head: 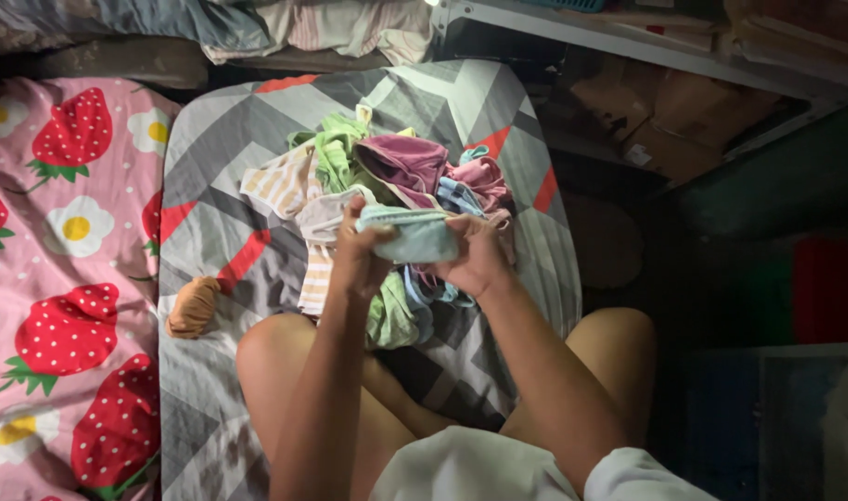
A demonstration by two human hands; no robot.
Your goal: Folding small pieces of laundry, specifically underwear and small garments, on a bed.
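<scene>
One pale-blue cloth (414,237), two hands gripping

The left hand (359,255) and right hand (479,255) are gripping a pale blue cloth (413,236) between them, above a pile of small clothes (396,176) that is lying on a grey patterned mattress (220,148). A tan bundle (194,306) is sitting apart, near a strawberry sheet (62,278).

A: What's the surface?

B: Grey mattress (210,176) with a geometric cover, grey and white wedges, red bars. Runs near to far, centre frame.

A: What's on it?

B: Heap of small mixed garments (387,172) at the far middle, green, purple, striped, pink. Rolled tan cloth (192,306) alone at its left edge. Strawberry-and-daisy pink sheet (62,278) adjoins on the left.
</scene>
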